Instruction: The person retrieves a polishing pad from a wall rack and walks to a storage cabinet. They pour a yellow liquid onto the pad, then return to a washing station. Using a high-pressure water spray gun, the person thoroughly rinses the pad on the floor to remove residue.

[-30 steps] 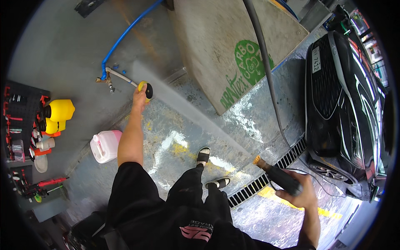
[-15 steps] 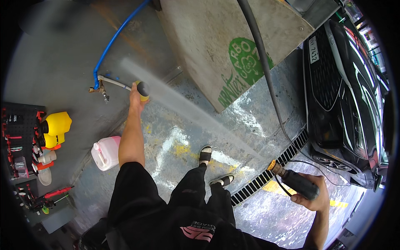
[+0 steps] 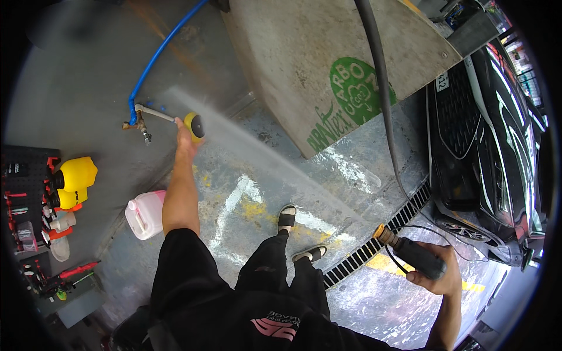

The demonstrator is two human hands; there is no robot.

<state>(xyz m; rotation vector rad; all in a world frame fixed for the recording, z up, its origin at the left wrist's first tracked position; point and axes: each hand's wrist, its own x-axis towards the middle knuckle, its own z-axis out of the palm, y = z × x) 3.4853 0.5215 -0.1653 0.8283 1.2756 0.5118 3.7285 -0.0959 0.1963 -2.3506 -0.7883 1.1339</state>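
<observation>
My left hand point(image 3: 185, 140) is closed on a round yellow object with a black face point(image 3: 196, 126), held out by the wall near a brass tap point(image 3: 138, 121). I cannot tell its exact kind. In my right hand point(image 3: 444, 274) is a spray gun point(image 3: 418, 256) with a black body, brass fitting and orange tip. A jet of water point(image 3: 275, 161) crosses from the gun's tip toward the upper left, passing close beside the yellow object. My fingers wrap round the gun's body; its trigger is hard to make out.
A blue hose point(image 3: 157, 54) rises from the tap. A jug of pink liquid point(image 3: 146, 215) stands left of my feet. A grey board point(image 3: 287, 64) and a dark hanging hose point(image 3: 380, 82) are ahead. A black car point(image 3: 486, 140) stands right, beyond a floor grate point(image 3: 357, 260).
My left hand has turned the yellow object slightly, so more of its black face shows. The jet still runs. The whole view has shifted a little.
</observation>
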